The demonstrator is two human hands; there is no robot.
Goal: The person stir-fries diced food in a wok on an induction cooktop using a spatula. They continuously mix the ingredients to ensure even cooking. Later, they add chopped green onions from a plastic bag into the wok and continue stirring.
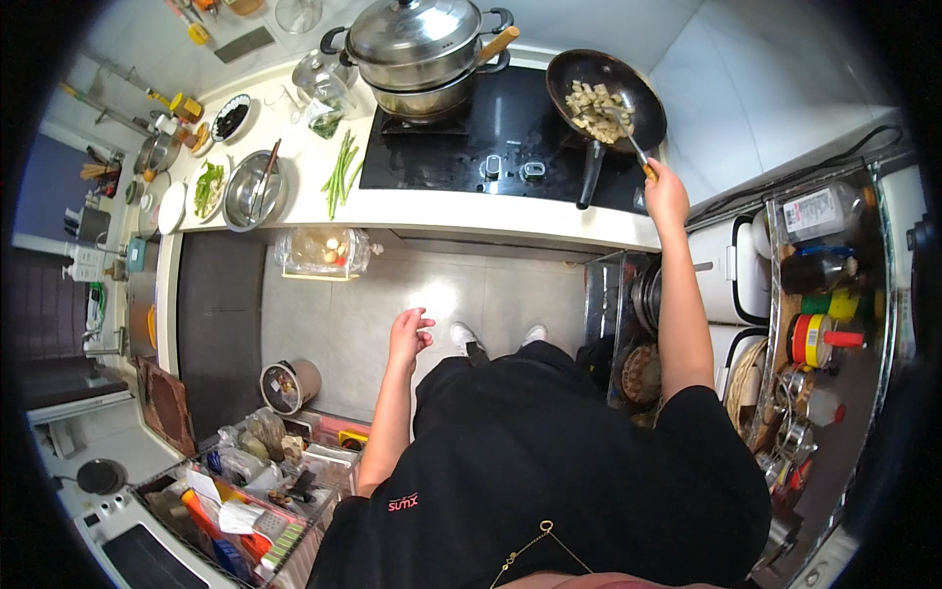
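My right hand (667, 195) grips the handle of a metal spatula (631, 140), whose head rests among diced pale food pieces (597, 109) in a dark wok (642, 88). The wok sits at the right side of a black glass cooktop (449, 158), its black handle pointing towards me. Held in the air over the floor, my left hand (409, 339) is empty, with its fingers loosely curled and apart. A lidded steel steamer pot (416, 55) stands on the left side of the cooktop. What the pot contains is hidden by its lid.
Left of the cooktop lie green stalks (341, 175), a steel bowl (254, 193) with chopsticks and a plate of chopped greens (209, 190). A plastic-lined bin (324, 250) hangs below the counter edge. Loaded shelving (773, 294) flanks my right; a round bucket (291, 386) stands at left.
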